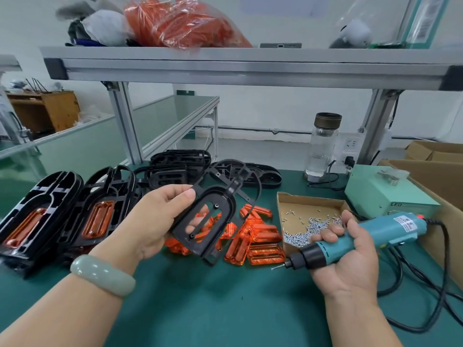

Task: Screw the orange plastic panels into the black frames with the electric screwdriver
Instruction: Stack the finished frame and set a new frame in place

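Over the green tabletop point(213, 311), the left hand point(155, 221) held one black frame point(223, 227) tilted in the air, thumb curled over its near rim and fingers beneath, their tips showing through the frame's open slot; the frame carried no panel. The loose orange panels point(260, 244) lay heaped on the tabletop just behind and under it, partly screened by the frame. The right hand point(348, 261), palm up, gripped the electric screwdriver point(338, 246) with fingers wrapped round its teal barrel, the bit pointing left, near the frame's lower corner but apart from it; the bit's tip was too small to make out. The screwdriver's cable point(443, 284) ran off the right edge. At far left stood finished frames point(37, 211) with orange panels seated in them, cut off at the edge; a cardboard tray of screws point(310, 209) sat just behind the right hand, its front hidden by the fingers. A pale bracelet point(102, 274) circled the left wrist.
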A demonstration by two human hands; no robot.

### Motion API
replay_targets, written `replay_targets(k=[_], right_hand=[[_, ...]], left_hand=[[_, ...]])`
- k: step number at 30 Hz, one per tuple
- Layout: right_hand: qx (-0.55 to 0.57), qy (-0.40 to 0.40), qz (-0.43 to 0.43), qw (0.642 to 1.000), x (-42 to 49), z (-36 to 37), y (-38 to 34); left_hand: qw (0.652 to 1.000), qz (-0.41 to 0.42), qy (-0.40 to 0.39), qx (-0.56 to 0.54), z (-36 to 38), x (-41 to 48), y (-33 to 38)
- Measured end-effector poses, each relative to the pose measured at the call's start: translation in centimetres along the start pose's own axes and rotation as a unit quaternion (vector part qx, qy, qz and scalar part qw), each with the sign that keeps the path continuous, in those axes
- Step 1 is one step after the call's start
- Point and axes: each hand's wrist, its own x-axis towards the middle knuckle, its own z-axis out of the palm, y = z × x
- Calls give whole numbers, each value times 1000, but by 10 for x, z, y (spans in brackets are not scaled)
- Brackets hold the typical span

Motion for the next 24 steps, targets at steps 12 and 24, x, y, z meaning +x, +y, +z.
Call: replay_targets(k=[12,24], right_hand=[[14,-14,-3,1000,3,-3,-4],[35,-14,-5,999,6,-6,-13]], left_hand=[[996,-62,-55,34,-12,-10,-5],[928,-161,-242,233,-15,-10,-21]])
